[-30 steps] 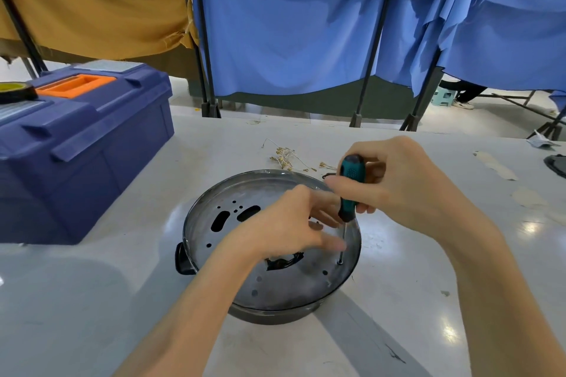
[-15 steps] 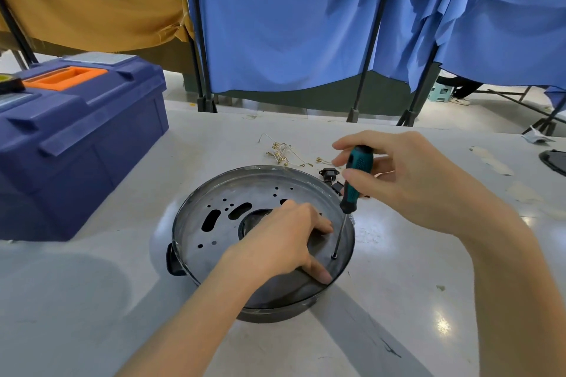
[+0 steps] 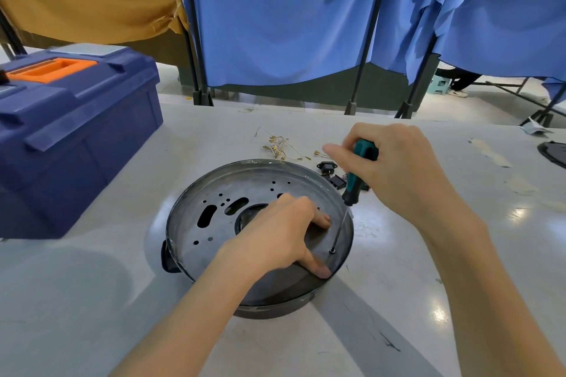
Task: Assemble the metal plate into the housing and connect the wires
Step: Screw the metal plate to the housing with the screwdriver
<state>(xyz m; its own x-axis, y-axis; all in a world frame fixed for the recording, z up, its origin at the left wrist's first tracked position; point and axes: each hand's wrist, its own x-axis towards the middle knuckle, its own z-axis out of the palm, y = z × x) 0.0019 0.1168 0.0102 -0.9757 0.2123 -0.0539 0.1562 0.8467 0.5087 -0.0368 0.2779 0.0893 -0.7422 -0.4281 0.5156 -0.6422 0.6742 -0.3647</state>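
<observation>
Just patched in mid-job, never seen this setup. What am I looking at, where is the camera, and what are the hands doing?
No machine here: a person works bare-handed, and the one camera sits on their head, looking down. On the white table stands a round dark housing with a perforated metal plate inside. The left hand presses flat on the plate. The right hand grips a teal-handled screwdriver, tip on a screw near the plate's right edge. Beyond lie loose wires and small black parts; a blue toolbox stands at left.
</observation>
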